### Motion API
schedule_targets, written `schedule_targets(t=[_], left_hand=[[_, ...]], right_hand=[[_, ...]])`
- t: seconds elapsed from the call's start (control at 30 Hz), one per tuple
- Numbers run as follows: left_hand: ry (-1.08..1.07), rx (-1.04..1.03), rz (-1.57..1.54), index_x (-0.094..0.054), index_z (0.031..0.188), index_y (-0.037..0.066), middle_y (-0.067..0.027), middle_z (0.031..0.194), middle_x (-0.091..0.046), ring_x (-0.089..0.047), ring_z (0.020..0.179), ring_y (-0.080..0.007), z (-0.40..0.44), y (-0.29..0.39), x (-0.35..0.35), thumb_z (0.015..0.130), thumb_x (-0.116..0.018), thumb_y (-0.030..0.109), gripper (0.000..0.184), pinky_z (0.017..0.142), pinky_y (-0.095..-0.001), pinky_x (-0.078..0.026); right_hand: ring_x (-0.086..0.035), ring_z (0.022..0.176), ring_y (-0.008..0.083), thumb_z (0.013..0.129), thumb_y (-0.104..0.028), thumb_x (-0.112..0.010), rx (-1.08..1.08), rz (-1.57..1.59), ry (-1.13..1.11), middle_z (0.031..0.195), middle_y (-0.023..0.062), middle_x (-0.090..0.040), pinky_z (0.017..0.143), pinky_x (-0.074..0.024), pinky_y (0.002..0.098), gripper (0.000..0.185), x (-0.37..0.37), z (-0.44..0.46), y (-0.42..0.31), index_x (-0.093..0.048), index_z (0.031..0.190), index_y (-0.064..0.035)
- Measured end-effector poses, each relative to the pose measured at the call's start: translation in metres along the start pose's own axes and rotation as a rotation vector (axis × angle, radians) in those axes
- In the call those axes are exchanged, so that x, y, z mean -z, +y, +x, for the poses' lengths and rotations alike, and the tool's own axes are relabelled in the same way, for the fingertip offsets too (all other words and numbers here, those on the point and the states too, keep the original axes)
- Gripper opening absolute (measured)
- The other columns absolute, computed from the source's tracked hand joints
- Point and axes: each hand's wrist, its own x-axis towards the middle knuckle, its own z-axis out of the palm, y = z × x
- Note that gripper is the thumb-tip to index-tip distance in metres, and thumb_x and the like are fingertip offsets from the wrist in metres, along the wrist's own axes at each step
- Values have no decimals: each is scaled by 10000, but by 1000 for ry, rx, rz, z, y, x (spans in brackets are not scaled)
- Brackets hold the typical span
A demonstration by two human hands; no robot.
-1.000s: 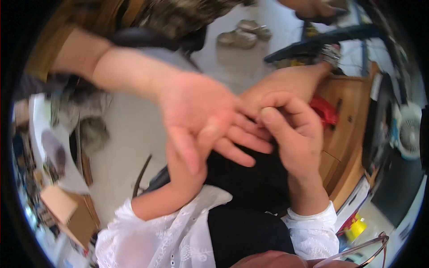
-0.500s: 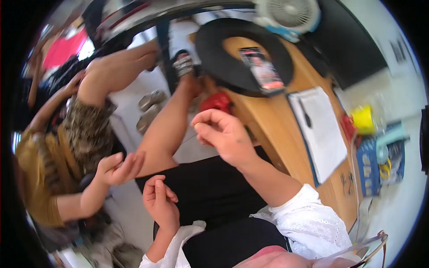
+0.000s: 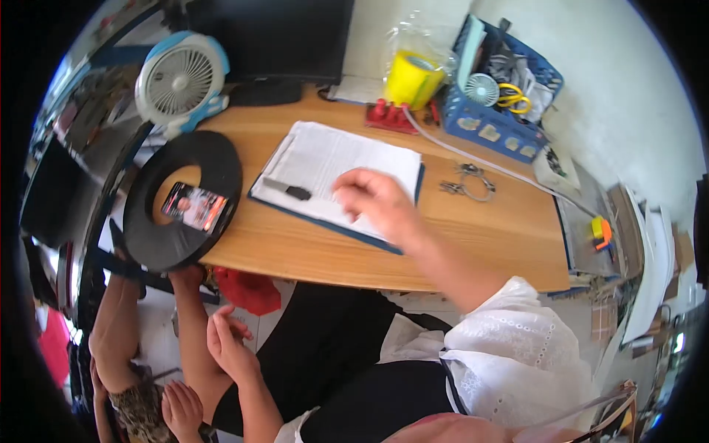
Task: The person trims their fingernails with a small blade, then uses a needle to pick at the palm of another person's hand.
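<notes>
My right hand point(image 3: 375, 207) hovers above the clipboard point(image 3: 410, 214) and its white papers point(image 3: 362, 151), blurred, with thumb and fingers drawn together. Whether anything small sits between those fingertips I cannot make out. A dark-tipped knife or pen-like tool point(image 3: 298, 193) lies on the papers, left of this hand. Beside the black cloth over my lap point(image 3: 310, 347), my left hand point(image 3: 233, 351) is raised with loosely bent fingers and nothing visible in it. Another person's hand point(image 3: 182, 407) rests just below it, near a bare knee.
On the wooden desk point(image 3: 487, 255) are a black ring point(image 3: 140, 240) with a phone point(image 3: 196, 208) on it, a fan point(image 3: 181, 77), a monitor point(image 3: 288, 37), keys point(image 3: 470, 181), a yellow tape roll point(image 3: 413, 77) and a blue basket point(image 3: 495, 129). A red object point(image 3: 247, 292) is below the edge.
The view has swung right toward the desk. My right hand has gone from above my lap to over the clipboard. The other person's hand has lowered and is no longer held out.
</notes>
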Motion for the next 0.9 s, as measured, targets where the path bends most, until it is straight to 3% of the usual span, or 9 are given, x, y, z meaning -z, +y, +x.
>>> schedule_targets(t=[0.17, 0.3, 0.33, 0.4, 0.47, 0.6, 0.67, 0.77, 0.9], left_hand=[[72, 35, 88, -618, 1008, 12, 3, 642, -483, -440, 557, -63, -10, -11, 19, 1031, -454, 292, 325, 507, -198, -345], [195, 69, 141, -619, 1007, 19, 14, 645, -485, -434, 561, -52, -16, -16, 34, 1027, -469, 308, 326, 500, -194, -329], [194, 68, 141, -619, 1007, 19, 14, 645, -485, -434, 561, -52, -17, -16, 38, 1027, -469, 308, 326, 500, -194, -329], [236, 70, 175, -621, 1005, 23, 14, 644, -486, -435, 566, -49, -21, -18, 42, 1026, -476, 313, 325, 494, -193, -326], [257, 54, 168, -623, 1003, 25, 17, 632, -483, -428, 553, -46, -24, -22, 43, 1027, -477, 318, 328, 491, -189, -320], [330, 62, 267, -625, 996, 30, 27, 607, -476, -415, 525, -35, -29, -26, 30, 1025, -478, 339, 343, 483, -179, -313], [303, 67, 268, -626, 993, 38, 30, 604, -472, -416, 528, -29, -32, -25, 21, 1025, -472, 347, 347, 478, -179, -313], [249, 98, 313, -623, 994, 45, 33, 603, -461, -413, 527, -28, -32, -30, 20, 1027, -461, 351, 348, 477, -178, -313], [234, 118, 354, -615, 993, 37, 31, 603, -454, -410, 524, -32, -29, -25, 19, 1030, -449, 345, 352, 481, -180, -312]], right_hand=[[-567, 694, 87, 918, -167, -658, 102, -85, 447, 834, 1, -629, 635, -486, 239, 195, 171, 10, 8, -654, 1056, -28], [-598, 668, 84, 924, -200, -658, 320, -505, 928, 817, 18, -658, 569, -487, 235, 183, 312, 16, -23, -692, 1018, -47], [-642, 699, 142, 916, -245, -658, 320, -538, 1029, 850, 39, -690, 615, -517, 291, 204, 365, 22, -24, -702, 1015, -72], [-682, 764, 251, 891, -266, -651, 276, -1066, 1345, 889, 95, -717, 691, -533, 381, 201, 459, 33, -28, -717, 982, -99], [-679, 851, 336, 863, -243, -634, 244, -1222, 1468, 912, 143, -713, 777, -520, 436, 180, 490, 37, -42, -731, 946, -116], [-673, 878, 353, 844, -181, -614, 192, -1299, 1474, 908, 155, -711, 788, -518, 451, 157, 515, 61, -43, -736, 909, -106], [-671, 894, 359, 838, -142, -604, 25, -1561, 1256, 913, 167, -706, 788, -522, 451, 153, 511, 68, -34, -725, 900, -72], [-640, 901, 415, 825, -164, -638, 22, -1748, 1108, 938, 206, -687, 785, -509, 466, 178, 513, 68, -10, -720, 904, -28], [-658, 895, 389, 827, -72, -610, -123, -1776, 850, 949, 200, -685, 800, -531, 445, 149, 492, 40, -23, -713, 924, -26]])
